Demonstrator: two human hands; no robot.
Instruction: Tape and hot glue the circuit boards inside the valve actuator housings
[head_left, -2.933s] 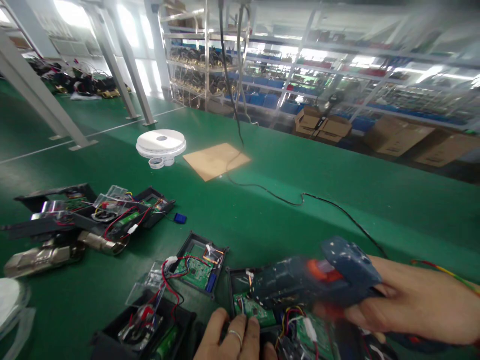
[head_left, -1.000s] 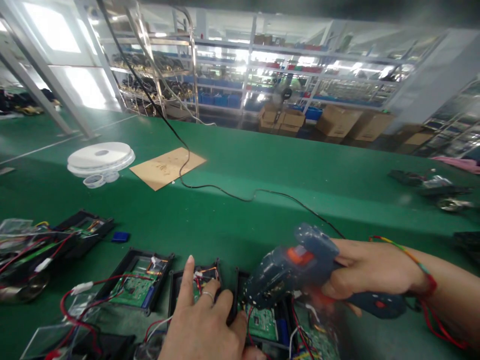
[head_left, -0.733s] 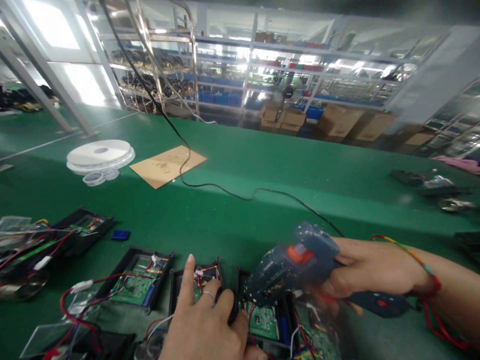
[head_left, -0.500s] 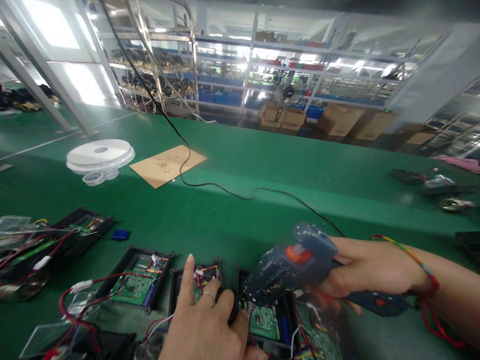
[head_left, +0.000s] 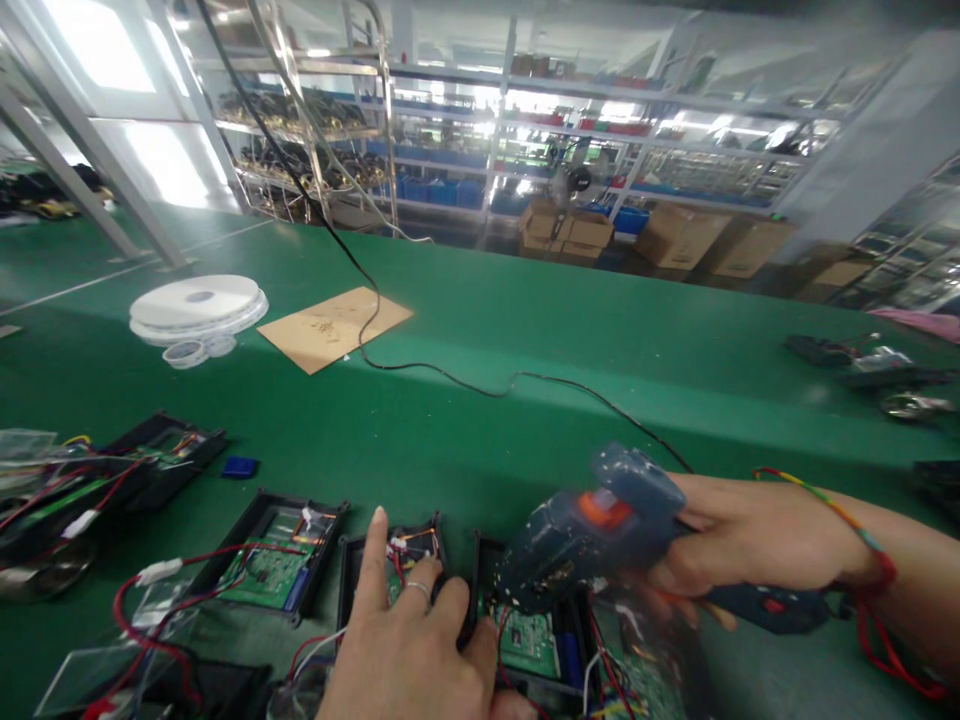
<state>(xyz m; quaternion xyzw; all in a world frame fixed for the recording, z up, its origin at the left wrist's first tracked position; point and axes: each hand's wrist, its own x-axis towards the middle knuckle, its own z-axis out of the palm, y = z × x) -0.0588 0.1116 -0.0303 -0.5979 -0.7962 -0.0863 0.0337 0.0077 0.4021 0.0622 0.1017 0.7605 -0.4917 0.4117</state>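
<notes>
My right hand [head_left: 720, 540] is wrapped round a dark blue hot glue gun [head_left: 600, 525] with an orange part on its body. The gun's front end dips over a black plastic case [head_left: 487, 550] with a green circuit board [head_left: 529, 642] inside. Beside it, my left hand [head_left: 427, 640] rests over a second black case [head_left: 352, 560]. Its little finger is stretched forward and the other fingers are bent. Thumb and index finger are close together by a red wire [head_left: 504, 670]; what they grip is hidden.
Another open case [head_left: 262, 560] with a board and red wires stands to the left. More wired units [head_left: 150, 460] lie at far left, near a blue block [head_left: 240, 467]. Farther back are white reels [head_left: 199, 300], a cardboard sheet [head_left: 337, 330] and a black cord [head_left: 450, 378] across the green table.
The glue gun and my right hand have shifted slightly to the right. My left hand stays in place over the case.
</notes>
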